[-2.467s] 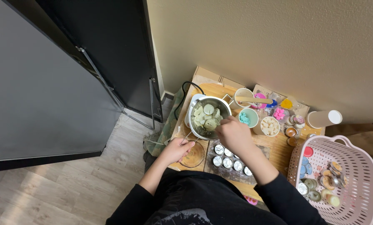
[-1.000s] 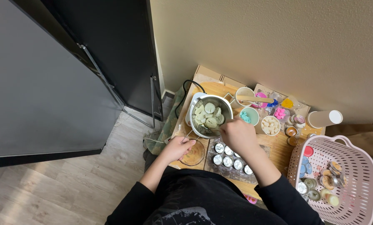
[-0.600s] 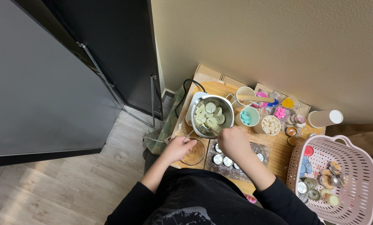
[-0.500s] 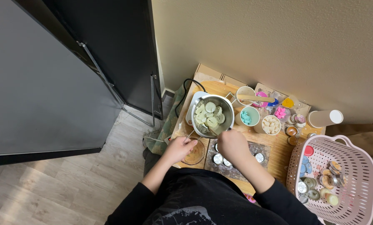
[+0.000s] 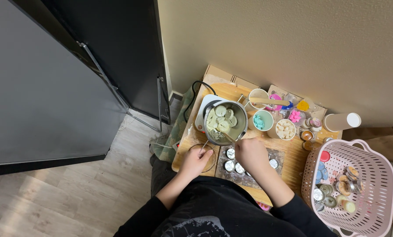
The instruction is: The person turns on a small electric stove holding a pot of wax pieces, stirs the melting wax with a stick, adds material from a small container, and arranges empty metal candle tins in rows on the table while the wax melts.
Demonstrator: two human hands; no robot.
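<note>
Stick [image 5: 226, 137] gripped in right hand [image 5: 250, 154], tip in pot [image 5: 225, 121]; left hand [image 5: 196, 159] pinching glass dish [image 5: 201, 157].

Soft daylight, sharp, maybe edge distortion.

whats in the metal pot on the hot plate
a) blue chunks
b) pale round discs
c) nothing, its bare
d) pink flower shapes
b, the metal pot on the hot plate holds pale greenish-white round discs; the blue chunks sit in a separate white cup, and the pink flower shape lies on the table further right.
</note>
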